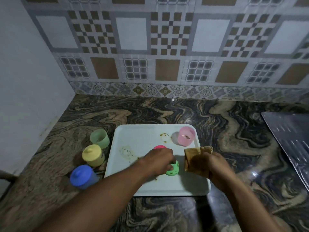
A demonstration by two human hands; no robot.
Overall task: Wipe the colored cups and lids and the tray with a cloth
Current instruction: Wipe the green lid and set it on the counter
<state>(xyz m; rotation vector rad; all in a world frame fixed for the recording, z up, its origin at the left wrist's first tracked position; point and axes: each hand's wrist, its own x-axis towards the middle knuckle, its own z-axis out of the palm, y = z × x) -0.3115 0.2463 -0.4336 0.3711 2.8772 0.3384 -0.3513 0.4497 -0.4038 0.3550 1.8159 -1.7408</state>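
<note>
Both hands grip: left hand [158,162] green lid [174,169], right hand [216,168] cloth [194,157] over tray [142,136] edge.

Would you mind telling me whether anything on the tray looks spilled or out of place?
Yes: the white tray carries two dirty smears, a brownish ring near the pink cup and a speckled patch at left; the green lid is speckled too.

Pink cup [186,136] blocking tray [167,190] far-right corner, far-left open (stained), counter [234,148] right free
</note>
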